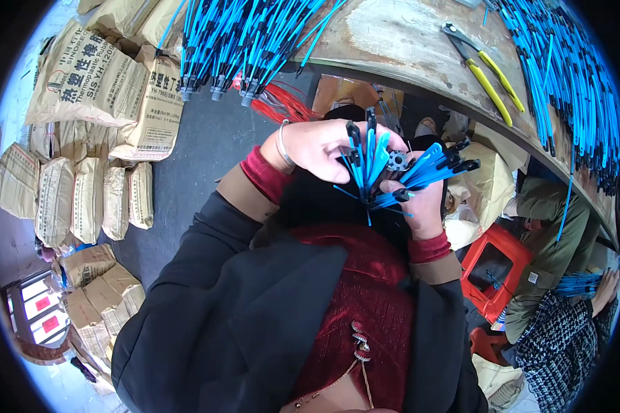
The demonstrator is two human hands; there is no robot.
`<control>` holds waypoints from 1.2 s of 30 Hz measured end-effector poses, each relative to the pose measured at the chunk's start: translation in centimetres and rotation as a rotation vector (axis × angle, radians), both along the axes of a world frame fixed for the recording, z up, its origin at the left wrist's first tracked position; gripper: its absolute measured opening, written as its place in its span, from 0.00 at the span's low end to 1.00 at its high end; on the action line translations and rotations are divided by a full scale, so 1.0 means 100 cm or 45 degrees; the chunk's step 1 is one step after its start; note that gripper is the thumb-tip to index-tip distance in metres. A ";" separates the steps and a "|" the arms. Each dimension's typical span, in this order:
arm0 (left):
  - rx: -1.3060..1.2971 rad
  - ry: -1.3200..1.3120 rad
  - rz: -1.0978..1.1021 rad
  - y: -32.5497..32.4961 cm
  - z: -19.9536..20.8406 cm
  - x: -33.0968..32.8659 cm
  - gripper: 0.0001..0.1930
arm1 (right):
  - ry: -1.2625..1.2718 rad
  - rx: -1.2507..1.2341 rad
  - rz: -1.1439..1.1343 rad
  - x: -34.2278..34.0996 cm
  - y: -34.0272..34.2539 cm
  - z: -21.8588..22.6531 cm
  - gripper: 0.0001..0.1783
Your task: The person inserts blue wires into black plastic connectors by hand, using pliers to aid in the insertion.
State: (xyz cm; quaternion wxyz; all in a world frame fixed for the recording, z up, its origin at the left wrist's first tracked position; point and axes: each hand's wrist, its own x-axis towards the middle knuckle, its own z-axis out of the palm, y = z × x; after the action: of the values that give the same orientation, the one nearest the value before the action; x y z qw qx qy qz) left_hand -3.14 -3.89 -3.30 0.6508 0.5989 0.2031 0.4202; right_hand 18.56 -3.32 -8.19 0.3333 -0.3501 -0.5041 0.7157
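In front of my chest, my two hands hold a fanned-out bundle of thin blue strips (426, 168) with black ends. A small dark grey round hub with holes (397, 161) sits in the middle, and strips spread from it to both sides. My left hand (318, 148), a bracelet at its wrist, has its fingers closed round the left part of the bundle. The right hand (426, 206) grips the same bundle from below, its thumb by the hub. Part of the fingers is hidden behind the strips.
Ahead stands a wooden table (393, 41) with yellow-handled pliers (492, 82) and blue strip piles (238, 41) (572, 89). Paper sacks (89, 82) are stacked on the left. At the right are a red plastic stool (486, 272) and a seated person (561, 220). Red strands (282, 107) lie below the table edge.
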 end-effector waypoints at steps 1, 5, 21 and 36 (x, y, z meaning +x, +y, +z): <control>0.019 0.091 0.059 -0.001 0.001 0.002 0.20 | -0.034 0.058 -0.034 -0.001 -0.001 0.001 0.27; -0.090 0.287 0.239 -0.006 0.004 0.015 0.21 | -0.107 0.110 -0.096 -0.006 -0.005 0.009 0.27; 0.175 0.294 0.371 -0.008 0.000 0.035 0.13 | -0.160 0.116 0.968 0.032 0.069 0.053 0.11; 0.046 0.353 0.331 -0.010 0.008 0.037 0.16 | -0.151 -0.133 0.455 0.031 0.035 0.053 0.12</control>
State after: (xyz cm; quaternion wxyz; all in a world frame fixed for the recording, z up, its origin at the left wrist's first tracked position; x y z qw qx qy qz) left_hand 0.59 -4.88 -2.51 0.5460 0.6313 0.3591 0.4177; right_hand 21.66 0.14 -2.90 0.1520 -0.3134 -0.5391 0.7668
